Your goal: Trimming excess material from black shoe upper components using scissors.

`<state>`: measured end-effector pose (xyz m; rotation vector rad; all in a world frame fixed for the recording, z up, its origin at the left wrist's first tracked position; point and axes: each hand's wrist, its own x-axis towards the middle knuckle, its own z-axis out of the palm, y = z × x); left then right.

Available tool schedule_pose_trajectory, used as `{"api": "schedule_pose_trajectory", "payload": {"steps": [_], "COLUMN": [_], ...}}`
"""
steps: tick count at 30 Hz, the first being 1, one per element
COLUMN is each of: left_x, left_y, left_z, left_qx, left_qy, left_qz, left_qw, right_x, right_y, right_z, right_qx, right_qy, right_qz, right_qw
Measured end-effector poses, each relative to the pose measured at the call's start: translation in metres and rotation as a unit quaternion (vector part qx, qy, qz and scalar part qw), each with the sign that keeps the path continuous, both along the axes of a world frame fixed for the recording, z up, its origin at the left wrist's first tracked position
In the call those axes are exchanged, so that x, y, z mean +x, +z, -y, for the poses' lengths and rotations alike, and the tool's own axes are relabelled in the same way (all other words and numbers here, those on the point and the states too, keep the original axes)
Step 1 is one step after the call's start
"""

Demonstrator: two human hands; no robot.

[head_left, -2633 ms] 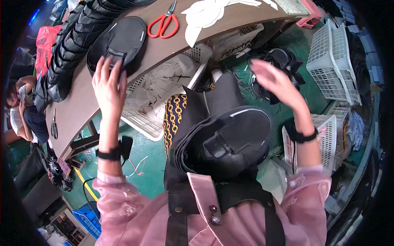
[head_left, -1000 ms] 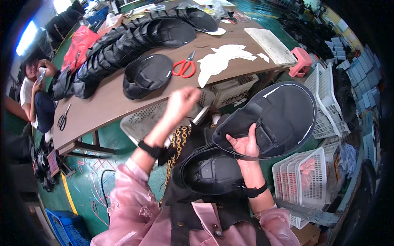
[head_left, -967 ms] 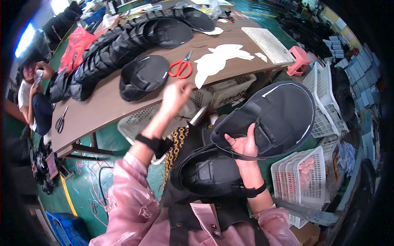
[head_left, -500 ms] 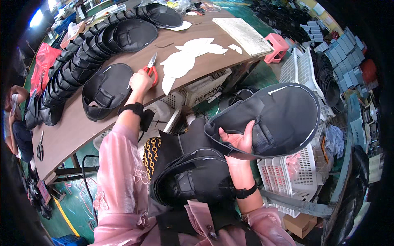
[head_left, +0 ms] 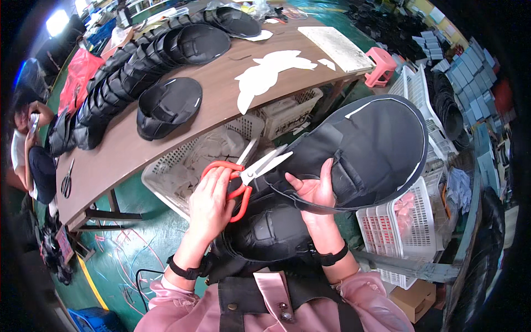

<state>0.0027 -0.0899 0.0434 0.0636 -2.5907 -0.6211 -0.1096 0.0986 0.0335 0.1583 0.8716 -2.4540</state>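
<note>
My left hand (head_left: 210, 205) is closed on a pair of red-handled scissors (head_left: 242, 185). Their silvery blades stand apart and point right, close to the edge of a large black shoe upper (head_left: 381, 149). That upper is held up on the right by my right hand (head_left: 315, 193), palm upward, with the thumb and a finger showing at its near edge and the other fingers hidden. It has a rounded end, a pale rim line and an inner strap. Below, on my lap, more black uppers (head_left: 271, 229) lie, partly covered by my hands.
On the brown table (head_left: 221, 88) are nested rows of black uppers (head_left: 119, 74), a single upper (head_left: 171, 108), white cut pieces (head_left: 265, 74), a white board (head_left: 334, 50) and dark scissors (head_left: 67, 182). White baskets (head_left: 395, 221) stand right; another person (head_left: 30, 149) sits far left.
My left hand has lifted the red-handled scissors from the table and brought them right, to the held upper. The blades have spread. My right hand still holds the upper.
</note>
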Motion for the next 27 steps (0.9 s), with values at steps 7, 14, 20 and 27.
{"api": "schedule_pose_trajectory", "payload": {"steps": [7, 14, 20, 27], "left_x": [0.042, 0.051, 0.053, 0.046], "left_y": [0.003, 0.011, 0.005, 0.005], "left_z": [-0.007, -0.008, -0.003, -0.003], "left_qx": [-0.07, -0.073, -0.121, -0.131], "left_qy": [0.047, 0.054, 0.069, 0.079], "left_qz": [0.011, -0.003, -0.013, -0.063], "left_qw": [0.996, 0.996, 0.99, 0.986], "right_x": [0.036, 0.06, 0.064, 0.078], "right_y": [0.011, 0.007, 0.016, 0.014], "right_z": [0.011, 0.015, 0.019, 0.029], "right_qx": [0.026, 0.001, -0.023, 0.054], "right_qy": [0.04, 0.084, 0.069, 0.063], "right_qz": [-0.083, 0.002, 0.062, 0.057], "right_qw": [0.995, 0.997, 0.995, 0.995]}}
